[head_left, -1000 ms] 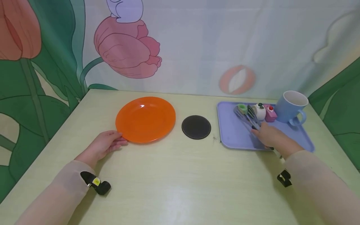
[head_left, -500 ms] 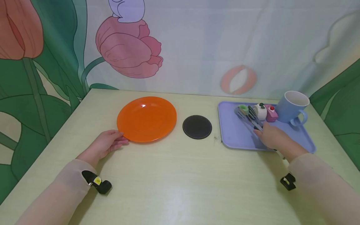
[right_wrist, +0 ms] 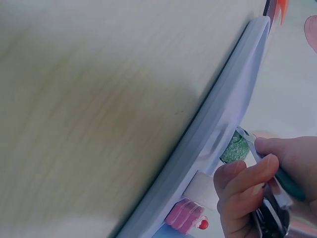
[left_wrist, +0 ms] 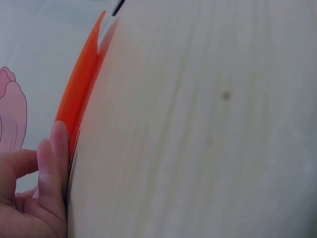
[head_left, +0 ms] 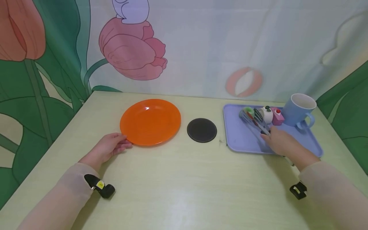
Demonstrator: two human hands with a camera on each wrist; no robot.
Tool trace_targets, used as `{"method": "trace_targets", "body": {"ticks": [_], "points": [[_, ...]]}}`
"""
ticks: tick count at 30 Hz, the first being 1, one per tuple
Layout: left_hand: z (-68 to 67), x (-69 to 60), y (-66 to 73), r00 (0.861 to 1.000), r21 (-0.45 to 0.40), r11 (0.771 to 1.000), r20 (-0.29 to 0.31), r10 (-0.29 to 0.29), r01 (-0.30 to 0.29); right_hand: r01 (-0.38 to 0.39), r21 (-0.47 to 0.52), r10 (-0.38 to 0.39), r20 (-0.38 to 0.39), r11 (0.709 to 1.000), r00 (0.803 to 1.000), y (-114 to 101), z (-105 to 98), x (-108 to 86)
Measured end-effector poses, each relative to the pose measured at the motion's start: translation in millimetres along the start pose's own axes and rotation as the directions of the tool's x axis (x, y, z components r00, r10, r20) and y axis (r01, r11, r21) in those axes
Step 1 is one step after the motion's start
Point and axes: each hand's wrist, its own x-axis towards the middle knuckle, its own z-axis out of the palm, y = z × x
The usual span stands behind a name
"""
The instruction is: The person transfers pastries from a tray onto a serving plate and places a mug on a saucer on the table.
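In the head view, my left hand (head_left: 110, 147) holds the near-left rim of an orange plate (head_left: 150, 121), thumb on the rim and fingers at its edge. My right hand (head_left: 280, 143) grips metal tongs (head_left: 261, 124) above the lavender tray (head_left: 240, 140). The spread arms of the tongs reach to either side of a small green round piece (head_left: 249, 111); whether they touch it cannot be told. In the right wrist view, the fingers wrap the tongs (right_wrist: 275, 196), and a green textured piece (right_wrist: 235, 148) sits by the tip.
A white toy cake (head_left: 266, 115) and a pink cake slice (head_left: 277, 116) stand on the tray beside the green piece. Behind the right hand is a blue mug (head_left: 298, 110). A black round coaster (head_left: 202, 130) lies between plate and tray. A patterned curtain (head_left: 195, 48) hangs behind the table.
My right wrist has shifted slightly right and toward me, with the tongs still around the green piece. The left hand stays at the plate. The head view has drifted a little.
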Motion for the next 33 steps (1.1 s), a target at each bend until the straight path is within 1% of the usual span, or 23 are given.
{"method": "trace_targets", "body": {"ticks": [11,18,25,33], "points": [[1.0,-0.5,-0.3,1.0,0.001,1.0,0.003,-0.001,0.001,-0.004,0.005,0.004,0.009,1.0,1.0,-3,-2,-7.3],[2.3,1.3,-2.0,1.0,0.005,1.0,0.003,-0.003,0.003,0.01,-0.005,-0.01,-0.017,1.0,1.0,-3,0,-8.7],[0.2,0.8,-2.0,1.0,0.0,1.0,0.008,0.002,-0.002,0.032,0.001,-0.032,-0.04,0.999,0.999,-8,2,-10.4],[0.0,-0.1,-0.3,1.0,0.008,1.0,0.01,0.001,-0.001,0.043,-0.005,-0.044,-0.045,0.999,0.998,-12,2,-12.6]]}}
